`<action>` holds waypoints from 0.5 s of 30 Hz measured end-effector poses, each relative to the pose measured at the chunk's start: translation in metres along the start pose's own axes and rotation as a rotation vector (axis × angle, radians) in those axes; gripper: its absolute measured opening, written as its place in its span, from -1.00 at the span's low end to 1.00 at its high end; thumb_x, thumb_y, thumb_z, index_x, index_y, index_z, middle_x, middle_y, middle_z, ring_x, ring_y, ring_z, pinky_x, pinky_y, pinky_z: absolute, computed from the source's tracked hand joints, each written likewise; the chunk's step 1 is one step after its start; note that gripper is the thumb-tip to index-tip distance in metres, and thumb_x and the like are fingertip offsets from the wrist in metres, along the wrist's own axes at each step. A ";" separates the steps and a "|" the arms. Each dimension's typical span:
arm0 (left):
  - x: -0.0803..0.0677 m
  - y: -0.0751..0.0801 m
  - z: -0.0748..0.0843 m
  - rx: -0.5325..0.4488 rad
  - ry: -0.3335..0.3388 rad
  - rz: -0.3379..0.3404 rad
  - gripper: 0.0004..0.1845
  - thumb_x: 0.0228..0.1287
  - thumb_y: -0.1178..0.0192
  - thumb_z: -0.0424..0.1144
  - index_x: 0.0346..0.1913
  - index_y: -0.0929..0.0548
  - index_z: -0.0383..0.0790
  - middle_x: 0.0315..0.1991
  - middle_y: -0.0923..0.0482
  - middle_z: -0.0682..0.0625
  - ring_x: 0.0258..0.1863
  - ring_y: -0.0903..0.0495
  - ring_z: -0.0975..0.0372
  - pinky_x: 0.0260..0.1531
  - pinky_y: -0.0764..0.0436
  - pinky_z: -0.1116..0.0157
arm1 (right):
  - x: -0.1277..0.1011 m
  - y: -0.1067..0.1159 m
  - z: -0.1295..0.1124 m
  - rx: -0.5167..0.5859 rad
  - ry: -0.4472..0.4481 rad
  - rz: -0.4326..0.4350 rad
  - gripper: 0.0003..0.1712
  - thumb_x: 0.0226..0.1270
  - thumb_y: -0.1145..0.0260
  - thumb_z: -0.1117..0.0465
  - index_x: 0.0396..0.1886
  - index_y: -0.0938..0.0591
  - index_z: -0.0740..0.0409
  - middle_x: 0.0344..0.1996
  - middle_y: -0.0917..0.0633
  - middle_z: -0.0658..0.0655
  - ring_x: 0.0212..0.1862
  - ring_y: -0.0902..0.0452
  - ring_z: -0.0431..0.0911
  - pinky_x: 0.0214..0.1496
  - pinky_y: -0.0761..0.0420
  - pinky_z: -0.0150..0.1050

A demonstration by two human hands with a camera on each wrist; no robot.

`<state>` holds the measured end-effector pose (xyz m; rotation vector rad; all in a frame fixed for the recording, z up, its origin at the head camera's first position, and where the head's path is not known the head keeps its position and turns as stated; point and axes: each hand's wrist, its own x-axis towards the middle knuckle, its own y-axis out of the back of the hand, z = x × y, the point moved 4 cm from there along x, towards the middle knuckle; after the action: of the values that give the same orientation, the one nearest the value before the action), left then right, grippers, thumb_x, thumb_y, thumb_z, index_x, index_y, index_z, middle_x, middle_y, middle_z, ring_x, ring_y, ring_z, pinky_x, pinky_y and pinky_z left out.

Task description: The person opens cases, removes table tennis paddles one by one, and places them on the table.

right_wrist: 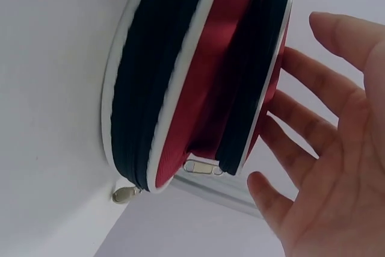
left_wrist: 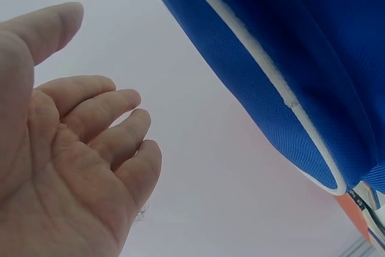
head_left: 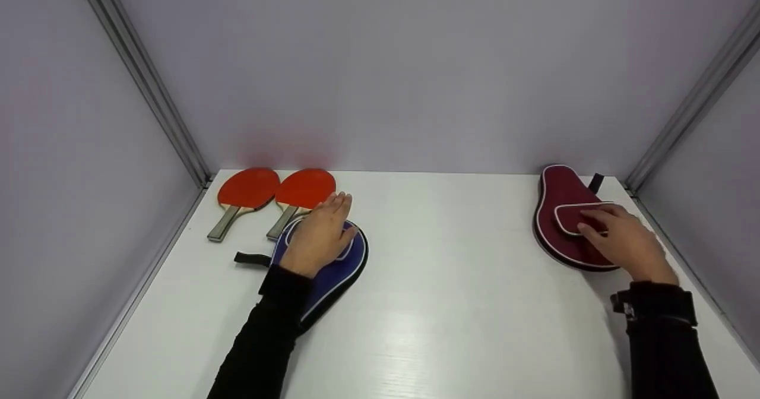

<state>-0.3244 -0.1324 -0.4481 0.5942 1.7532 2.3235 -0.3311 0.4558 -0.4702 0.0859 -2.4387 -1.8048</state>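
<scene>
My left hand [head_left: 320, 233] is held over a blue table tennis paddle case [head_left: 333, 283] with white piping. Its fingers are extended, and the left wrist view shows the palm and loose fingers apart from the blue fabric [left_wrist: 240, 52]. On the right lies a dark red paddle case [head_left: 559, 191] of the same shape. Over its raised zipped pocket [head_left: 573, 218] is my right hand [head_left: 632, 241], fingers spread. In the right wrist view, the fingertips [right_wrist: 295, 58] reach the pocket's outer face, while the thumb stands off. Neither hand grips anything.
Two red paddles [head_left: 249, 188] with wooden handles lie side by side at the back left, the nearer one partly overlapped by the blue case. A black strap [head_left: 252, 259] extends from that case. Grey walls [head_left: 415, 90] enclose the white table [head_left: 445, 268] behind and on both sides.
</scene>
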 end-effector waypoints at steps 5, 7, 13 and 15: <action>-0.001 0.000 0.001 0.002 0.004 -0.004 -0.25 0.77 -0.34 -0.14 0.76 -0.41 -0.52 0.74 -0.46 -0.44 0.81 -0.43 -0.26 0.84 -0.41 -0.21 | 0.003 -0.002 -0.012 0.045 0.042 -0.025 -0.29 0.96 -0.21 -0.06 0.76 -0.49 0.35 0.71 -0.37 0.64 0.64 -0.36 0.70 0.57 -0.47 0.72; -0.001 0.000 0.001 -0.003 0.008 -0.010 -0.25 0.79 -0.32 -0.13 0.77 -0.40 -0.51 0.75 -0.45 -0.44 0.81 -0.42 -0.26 0.85 -0.39 -0.20 | 0.004 -0.003 -0.017 0.062 0.063 -0.034 -0.29 0.95 -0.22 -0.04 0.76 -0.49 0.33 0.71 -0.38 0.63 0.63 -0.39 0.67 0.61 -0.46 0.70; -0.001 -0.001 0.002 -0.013 -0.003 -0.009 -0.24 0.79 -0.33 -0.14 0.76 -0.39 -0.53 0.74 -0.46 -0.45 0.81 -0.42 -0.28 0.85 -0.39 -0.21 | 0.009 -0.007 -0.031 0.125 0.162 -0.030 -0.38 0.89 -0.32 0.08 0.71 -0.57 0.31 0.68 -0.47 0.58 0.67 -0.39 0.62 0.67 -0.43 0.66; -0.001 -0.001 0.003 -0.020 -0.003 -0.012 -0.24 0.79 -0.33 -0.14 0.77 -0.38 -0.52 0.75 -0.45 -0.45 0.82 -0.41 -0.28 0.86 -0.37 -0.21 | 0.010 -0.009 -0.036 0.157 0.192 -0.026 -0.45 0.86 -0.33 0.19 0.67 -0.62 0.28 0.66 -0.51 0.55 0.69 -0.40 0.58 0.66 -0.46 0.60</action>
<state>-0.3224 -0.1296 -0.4486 0.5816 1.7257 2.3276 -0.3370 0.4175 -0.4679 0.2905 -2.4463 -1.5329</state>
